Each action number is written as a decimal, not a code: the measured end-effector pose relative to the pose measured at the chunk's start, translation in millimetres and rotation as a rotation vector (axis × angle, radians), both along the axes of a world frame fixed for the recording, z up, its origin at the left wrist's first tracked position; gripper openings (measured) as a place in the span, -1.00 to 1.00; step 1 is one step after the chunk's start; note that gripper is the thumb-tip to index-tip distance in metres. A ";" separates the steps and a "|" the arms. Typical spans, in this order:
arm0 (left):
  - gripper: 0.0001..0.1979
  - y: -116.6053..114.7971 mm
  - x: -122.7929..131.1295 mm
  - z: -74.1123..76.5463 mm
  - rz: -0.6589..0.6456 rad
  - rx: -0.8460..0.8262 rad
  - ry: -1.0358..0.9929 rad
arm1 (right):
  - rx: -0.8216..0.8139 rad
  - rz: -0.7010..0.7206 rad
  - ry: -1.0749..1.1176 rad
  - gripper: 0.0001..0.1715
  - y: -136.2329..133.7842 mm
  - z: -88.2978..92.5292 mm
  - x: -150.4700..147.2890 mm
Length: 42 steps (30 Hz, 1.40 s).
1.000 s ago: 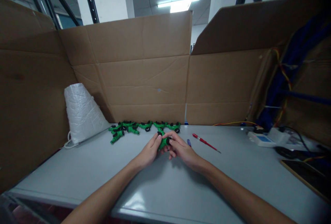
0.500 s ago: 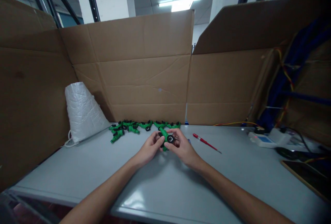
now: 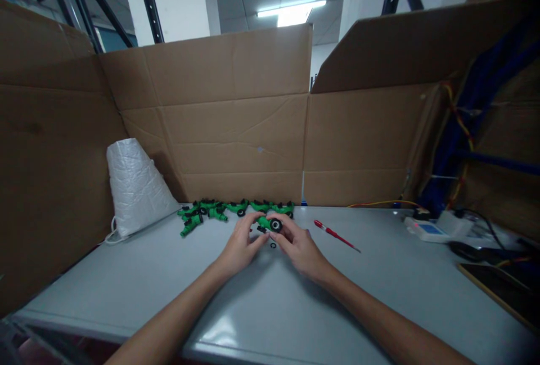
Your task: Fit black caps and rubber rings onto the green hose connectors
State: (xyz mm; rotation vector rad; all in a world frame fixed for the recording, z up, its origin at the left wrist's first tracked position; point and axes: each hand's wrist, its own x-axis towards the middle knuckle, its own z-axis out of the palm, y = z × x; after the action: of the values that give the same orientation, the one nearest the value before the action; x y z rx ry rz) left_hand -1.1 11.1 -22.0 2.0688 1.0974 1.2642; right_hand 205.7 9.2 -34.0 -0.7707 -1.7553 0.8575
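Note:
A green plastic fitting (image 3: 264, 222) with a round black end is held just above the table, in front of several similar pieces. My right hand (image 3: 297, 244) is closed on it from the right, thumb below the black end. My left hand (image 3: 241, 243) pinches its left side, index finger over the top and thumb beneath. A small black part (image 3: 261, 229) shows by the left thumb; whether it is attached cannot be made out. Below the fitting, a small black C-shaped ring (image 3: 273, 246) appears, seemingly on the table.
Green fittings (image 3: 217, 213) with black parts are grouped at the table's back. A red screwdriver (image 3: 336, 235) lies right of my hands. A white padded bag (image 3: 137, 188) stands at left. Cardboard walls (image 3: 236, 129) enclose the table (image 3: 139, 286). A power strip (image 3: 428, 229) and cables sit at right.
The held fitting has turned from pointing up and away to lying more sideways, its black end still facing me. The black C-shaped ring now shows beneath it. My view has tilted slightly up.

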 end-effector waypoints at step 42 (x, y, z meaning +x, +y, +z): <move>-0.66 -5.4 1.9 7.2 -0.072 -0.042 0.163 | -0.221 0.139 0.246 -0.58 10.5 1.5 0.6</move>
State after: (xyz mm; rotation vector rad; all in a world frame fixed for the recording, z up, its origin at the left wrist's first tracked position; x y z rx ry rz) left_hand 0.8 5.7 -14.8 2.1902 1.0986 1.0447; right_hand 206.3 19.8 -32.5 -0.6577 -1.5248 1.2029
